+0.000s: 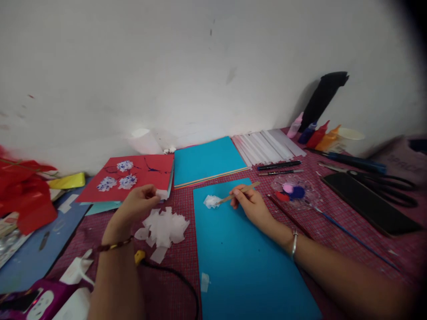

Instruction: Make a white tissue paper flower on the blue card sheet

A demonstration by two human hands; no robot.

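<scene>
My right hand [251,205] pinches a thin wooden stick [238,192] whose tip presses a small crumpled white tissue ball [211,201] onto a blue paper sheet [243,262]. My left hand [136,204] is closed, with a small white tissue piece [162,194] pinched at the fingertips, above a pile of white tissue squares [165,229]. A red card [133,178] with three white-and-blue tissue flowers lies behind the left hand.
A stack of coloured sheets [208,162] and white strips [267,146] lie at the back. A clear palette with paint [295,193], brushes, pens, paint bottles [316,135], scissors [383,180] and a black tablet [367,202] sit on the right. Red tissue [26,195] is at left.
</scene>
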